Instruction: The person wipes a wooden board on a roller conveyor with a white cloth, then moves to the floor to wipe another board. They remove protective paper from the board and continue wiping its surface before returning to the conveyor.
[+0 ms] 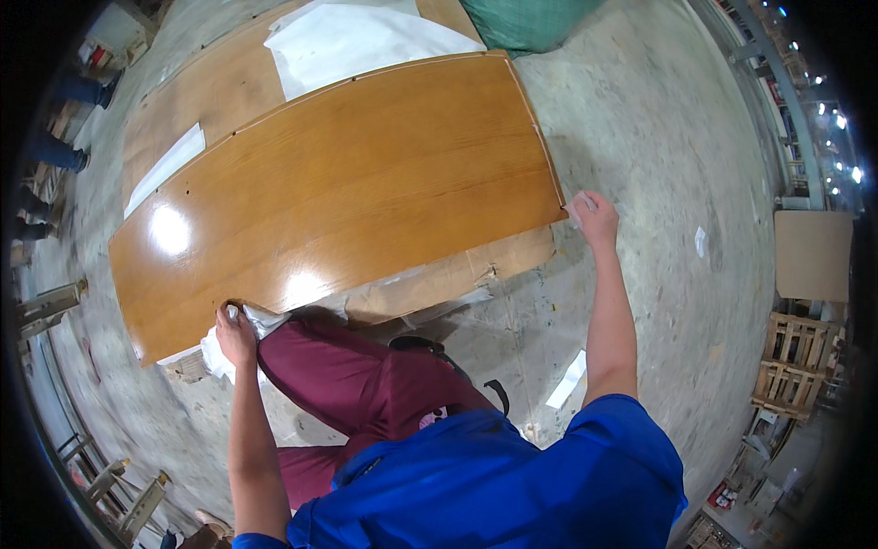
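Observation:
A large glossy brown wooden panel [357, 174] lies across the space in front of me, with a curved far edge and a small notch in its near edge. My left hand [236, 337] closes on the near edge beside that notch, and a bit of white material shows at its fingertips. At the panel's right near corner, my right hand [598, 220] pinches a thin whitish piece of wrapping [576, 209] against or just beside the corner. More crumpled white wrapping [263, 320] hangs under the notch, by my bent knee.
Cardboard [439, 284] lies beneath the panel, and white sheets [366, 46] stick out behind it. A green sack [530, 23] stands at the far side. White scraps [569, 380] lie on the concrete floor. Wooden pallets [794, 361] are at the right; other people's legs [59, 151] show at far left.

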`<state>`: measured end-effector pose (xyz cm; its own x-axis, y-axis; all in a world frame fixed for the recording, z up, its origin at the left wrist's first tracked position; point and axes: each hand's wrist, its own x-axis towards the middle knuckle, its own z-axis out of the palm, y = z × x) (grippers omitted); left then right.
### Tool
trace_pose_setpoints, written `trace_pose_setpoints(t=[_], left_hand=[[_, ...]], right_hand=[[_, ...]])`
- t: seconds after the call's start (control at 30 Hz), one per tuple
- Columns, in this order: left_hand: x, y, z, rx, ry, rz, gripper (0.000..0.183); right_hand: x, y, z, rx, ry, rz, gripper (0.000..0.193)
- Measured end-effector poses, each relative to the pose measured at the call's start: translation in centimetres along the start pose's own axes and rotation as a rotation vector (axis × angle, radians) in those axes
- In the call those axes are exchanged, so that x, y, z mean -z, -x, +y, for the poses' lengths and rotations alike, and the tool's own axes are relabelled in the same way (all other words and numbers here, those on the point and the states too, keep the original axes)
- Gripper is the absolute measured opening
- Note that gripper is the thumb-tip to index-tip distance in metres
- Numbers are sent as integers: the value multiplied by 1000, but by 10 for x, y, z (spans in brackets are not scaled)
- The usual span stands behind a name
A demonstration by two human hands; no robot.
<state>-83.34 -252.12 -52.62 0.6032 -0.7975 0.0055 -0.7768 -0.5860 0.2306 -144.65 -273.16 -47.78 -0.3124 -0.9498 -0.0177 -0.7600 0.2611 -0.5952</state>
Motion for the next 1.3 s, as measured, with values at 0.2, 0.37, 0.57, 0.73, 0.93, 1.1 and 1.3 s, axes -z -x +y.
trace_pose_setpoints(t=[0.2,0.37,0.57,0.73,0.93,1.1,1.3], left_hand=[[-5,9,-19,-21,124,-31,35],[18,45,-80,185,53,121,31],[29,151,-172,524,37,-97,39],[31,233,-198,668,248,-186,48],[54,258,-181,649,422,-178,41],[94,266,-135,510,504,-303,38],[128,274,-105,420,516,-360,32]], right_hand=[[4,0,17,33,37,87,40],[-24,27,-26,-416,-1453,-460,36],[-164,110,-156,-484,-1739,-1108,35],[-260,201,-282,-234,-1334,-1270,34],[-322,278,-374,332,-921,-1225,32],[-345,288,-383,628,-631,-1120,32],[-351,293,-385,862,-459,-994,33]])
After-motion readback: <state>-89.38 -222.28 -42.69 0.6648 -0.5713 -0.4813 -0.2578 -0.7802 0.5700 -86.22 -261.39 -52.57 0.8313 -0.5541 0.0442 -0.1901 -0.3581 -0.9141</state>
